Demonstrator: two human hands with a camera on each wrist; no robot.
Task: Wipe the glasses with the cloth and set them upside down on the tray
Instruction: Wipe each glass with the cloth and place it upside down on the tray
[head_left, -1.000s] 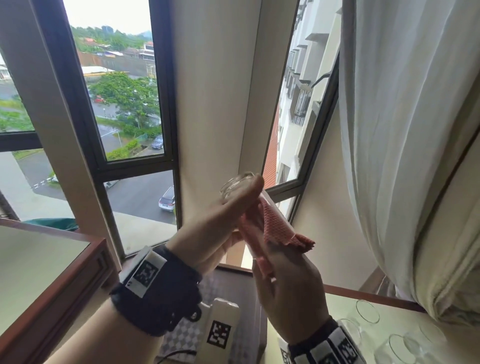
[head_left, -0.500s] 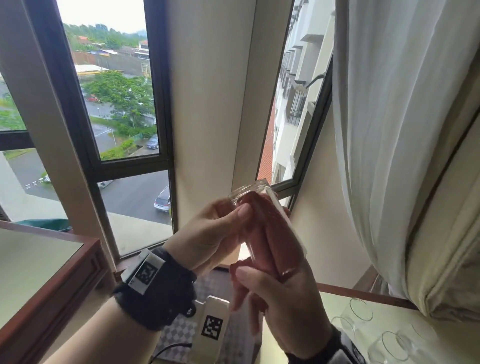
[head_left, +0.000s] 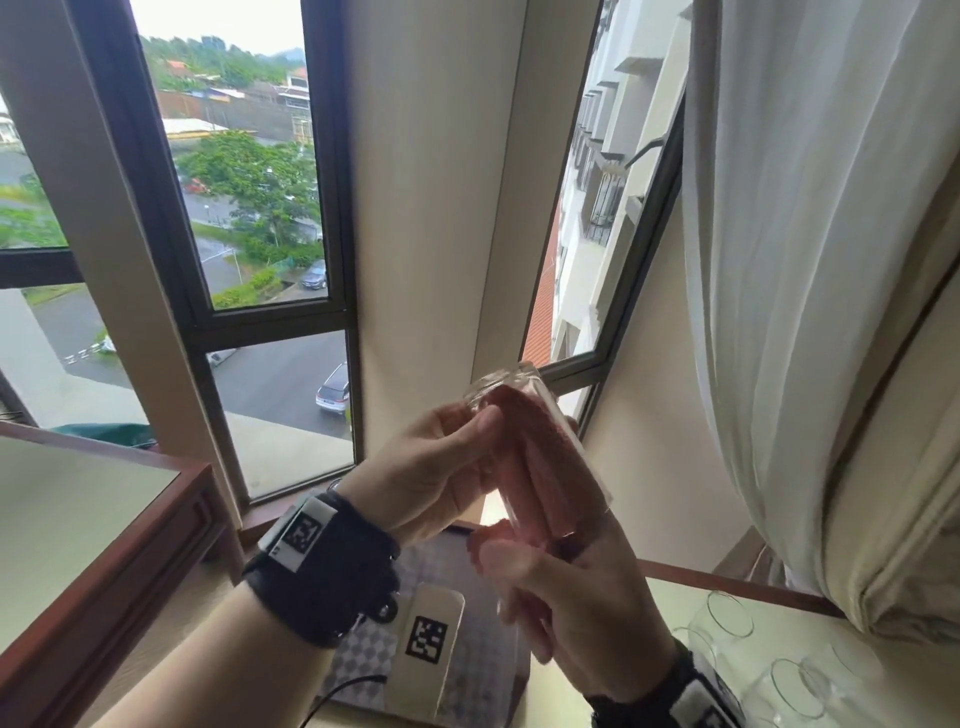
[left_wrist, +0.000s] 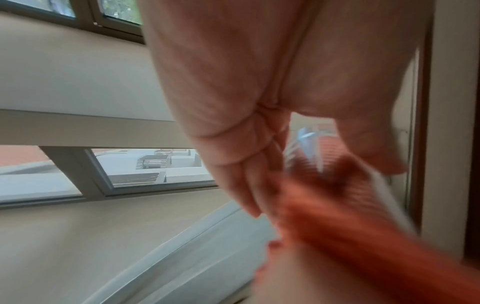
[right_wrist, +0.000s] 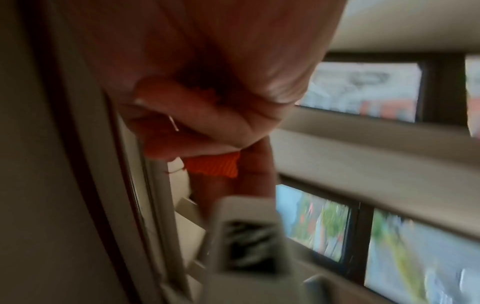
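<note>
I hold a clear glass up in front of the window, tilted with its base up and away from me. My left hand grips it near the base, thumb on the near side. An orange-red cloth is stuffed inside the glass, and my right hand holds it there from below with fingers pushed into the mouth. The left wrist view shows the blurred cloth by my left hand's fingers. The right wrist view shows a corner of cloth under my right hand's curled fingers. The checked tray lies below my hands.
Several clear glasses stand mouth up on the pale table at the lower right, under a white curtain. A wooden-edged table is at the left. A white tagged box hangs below my left wrist, over the tray.
A second ago the cloth stuck out of the glass over my right hand. Now it is pushed inside along with my right fingers. Both hands stay raised.
</note>
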